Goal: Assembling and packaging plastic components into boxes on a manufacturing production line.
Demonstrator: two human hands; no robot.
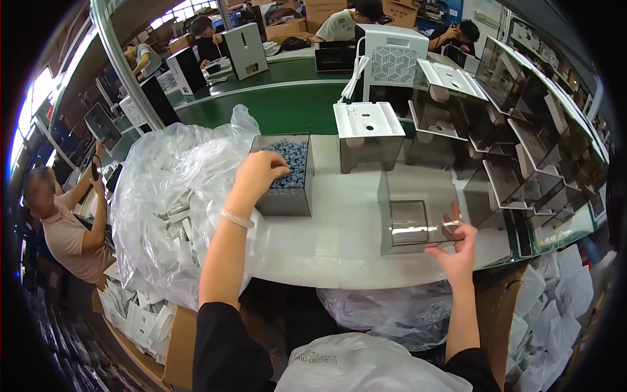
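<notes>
My left hand (260,171) curls, fingers bent, into the grey box (285,196) of small blue-grey pieces (292,160) on the bench (339,242). My right hand (456,243) grips the smoky transparent container (418,212) by its near edge.

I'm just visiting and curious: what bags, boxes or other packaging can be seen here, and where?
Clear plastic bag: left of the bench, crumpled, full of white parts.
Cardboard box: lower left, brown, under that bag.
Cardboard boxes: far back, brown, stacked.
White bag: bottom centre, dark marking.
</notes>
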